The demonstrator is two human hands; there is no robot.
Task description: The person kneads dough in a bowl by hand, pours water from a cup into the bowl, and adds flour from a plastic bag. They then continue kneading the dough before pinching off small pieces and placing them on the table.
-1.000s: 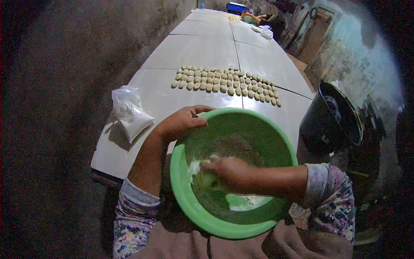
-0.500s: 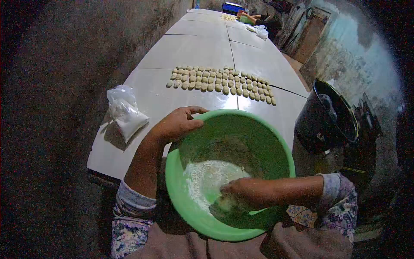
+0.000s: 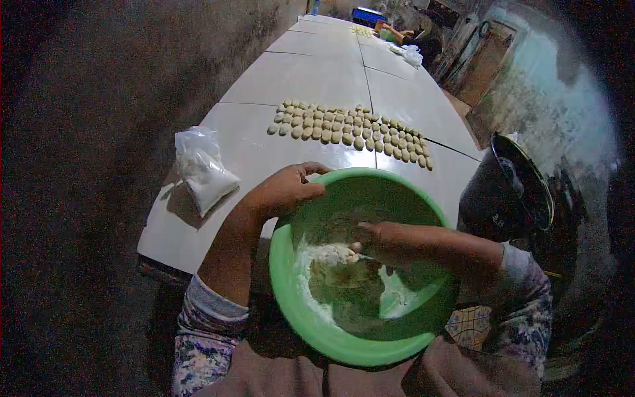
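Observation:
A light green plastic basin is tipped towards me, close against my lap. My left hand grips its far left rim, thumb inside and fingers over the edge. White flour lies along the inner left wall, with another patch at the lower right. A darker, wet-looking area shows between them on the bottom. Inside the basin, my right hand touches the flour from the right, with thumb and a fingertip apart. Its other fingers are in shadow.
Rows of small pale dough pieces lie on the white tiled table. A clear bag of white powder sits at its left edge. A black bucket stands at right. Another person's arm reaches over the table's far end.
My right hand has moved up and away from me inside the basin, pushing flour about and uncovering the darker bottom. My left hand keeps its hold on the rim. The view has shifted slightly.

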